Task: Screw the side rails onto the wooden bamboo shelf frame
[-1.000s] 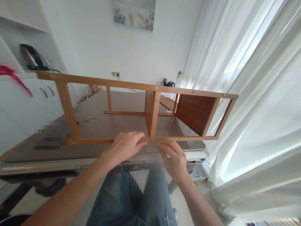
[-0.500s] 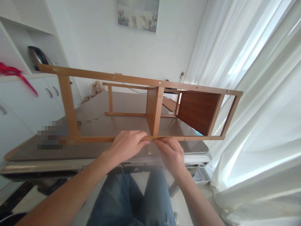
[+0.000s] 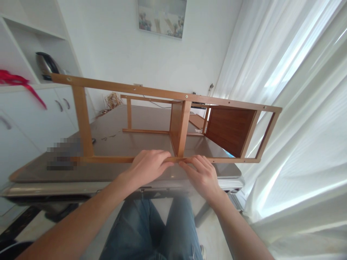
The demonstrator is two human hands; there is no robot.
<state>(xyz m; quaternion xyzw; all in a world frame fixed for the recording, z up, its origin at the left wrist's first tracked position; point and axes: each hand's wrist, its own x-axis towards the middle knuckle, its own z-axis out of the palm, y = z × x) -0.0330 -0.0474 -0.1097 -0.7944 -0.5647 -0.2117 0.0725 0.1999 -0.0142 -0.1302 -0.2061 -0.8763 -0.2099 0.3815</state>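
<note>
A long wooden shelf frame [image 3: 127, 87] lies on its side on a brown table [image 3: 116, 144], with a dark panel [image 3: 230, 130] at its right end and an upright divider [image 3: 180, 126] in the middle. My left hand [image 3: 148, 166] curls over the frame's near bottom rail just left of the divider. My right hand [image 3: 202, 175] rests on the same rail just right of the divider, fingers bent and pressed onto the wood. Both hands almost meet at the divider's foot.
White curtains [image 3: 298, 126] hang close on the right. A white cabinet [image 3: 32, 119] with a kettle [image 3: 46, 65] on a shelf and a red ribbon [image 3: 18, 81] stands at the left. A picture [image 3: 162, 16] hangs on the far wall. My jeans-clad legs [image 3: 157, 231] are below the table edge.
The frame has tilted up slightly and shifted a little to the right. My right hand has slid up onto the bottom rail, closer to my left hand.
</note>
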